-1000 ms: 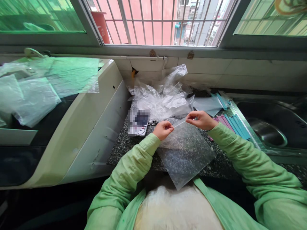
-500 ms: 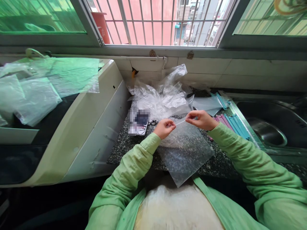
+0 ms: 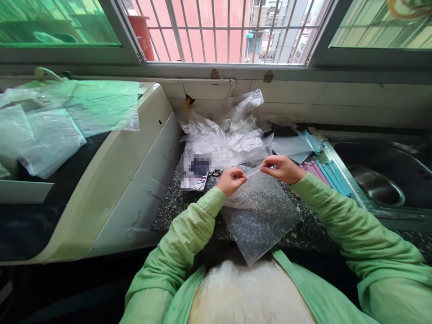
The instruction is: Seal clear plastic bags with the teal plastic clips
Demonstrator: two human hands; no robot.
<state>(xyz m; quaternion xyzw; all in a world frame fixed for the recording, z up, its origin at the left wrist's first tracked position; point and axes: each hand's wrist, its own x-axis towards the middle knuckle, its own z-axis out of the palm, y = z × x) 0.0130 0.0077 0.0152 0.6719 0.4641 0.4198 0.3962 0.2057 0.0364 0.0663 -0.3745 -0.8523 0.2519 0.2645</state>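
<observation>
Left hand [image 3: 231,180] and right hand [image 3: 281,168] each in a pinching grip on clear plastic bag [image 3: 259,216] top edge, above granite counter [image 3: 175,202]

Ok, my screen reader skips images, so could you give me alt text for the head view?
Two hands in green sleeves pinch the top edge of a clear plastic bag over a speckled counter, left hand and right hand apart. Behind lie crumpled clear bags, blue and pink strips, and a steel sink.
</observation>
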